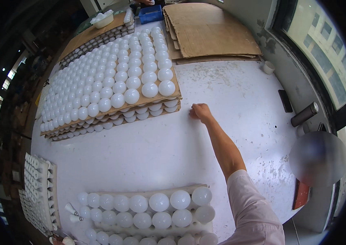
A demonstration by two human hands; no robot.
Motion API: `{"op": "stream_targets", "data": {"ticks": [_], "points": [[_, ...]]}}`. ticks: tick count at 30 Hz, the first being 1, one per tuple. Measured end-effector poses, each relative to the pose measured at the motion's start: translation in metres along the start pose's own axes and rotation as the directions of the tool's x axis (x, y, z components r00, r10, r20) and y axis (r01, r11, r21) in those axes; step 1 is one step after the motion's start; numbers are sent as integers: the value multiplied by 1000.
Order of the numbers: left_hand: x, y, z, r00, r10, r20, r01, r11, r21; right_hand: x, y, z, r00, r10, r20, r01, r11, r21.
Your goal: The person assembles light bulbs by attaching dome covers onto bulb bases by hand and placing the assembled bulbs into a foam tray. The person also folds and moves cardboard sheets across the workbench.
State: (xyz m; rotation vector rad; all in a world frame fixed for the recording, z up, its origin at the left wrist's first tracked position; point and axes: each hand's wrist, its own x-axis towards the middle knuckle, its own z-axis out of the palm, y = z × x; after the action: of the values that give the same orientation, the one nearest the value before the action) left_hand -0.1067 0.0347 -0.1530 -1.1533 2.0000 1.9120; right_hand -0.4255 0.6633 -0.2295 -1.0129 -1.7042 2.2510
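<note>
My right hand (200,112) reaches far forward over the white table, its fingers curled closed. Whatever they may hold is hidden. It is just right of the near corner of a stack of cardboard layers (178,77) bearing rows of white round bulb covers (132,96). Close to me lies a pulp tray (152,192) with rows of larger-looking white globes (159,201). Two small white cone-shaped bulb bases (73,209) lie beside its left end. At the bottom left edge, a sliver of what seems my left hand (53,240) shows next to something white; its fingers are mostly cut off.
Stacked pulp trays (52,196) with white bulb housings stand at the left edge. Flat cardboard sheets (213,30) and a blue bin (151,14) lie at the back, near another person's hand. A phone (285,101), dark flask (304,114) and white cup (268,67) line the right side.
</note>
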Motion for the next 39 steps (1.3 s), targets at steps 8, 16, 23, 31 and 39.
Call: {"op": "stream_targets", "data": {"ticks": [8,16,23,31,39], "points": [[-3,-22,-26,995,-90,-49,83,987,-134,15,11,74,988,104,-113,-118,984,-133],[-15,-46,-45,979,-185,-88,160,958,-238,31,9,80,985,-162,-52,85,734,-673],[-63,-77,-70,954,-263,-144,201,918,-343,41,17,63,999,29,-23,-29,999,-17],[-87,-112,-88,945,-298,-137,195,847,-494,34,26,57,987,-55,154,78,986,-148],[-67,-156,-101,931,-366,7,306,767,-564,-24,30,61,975,62,212,-72,997,41]]}}
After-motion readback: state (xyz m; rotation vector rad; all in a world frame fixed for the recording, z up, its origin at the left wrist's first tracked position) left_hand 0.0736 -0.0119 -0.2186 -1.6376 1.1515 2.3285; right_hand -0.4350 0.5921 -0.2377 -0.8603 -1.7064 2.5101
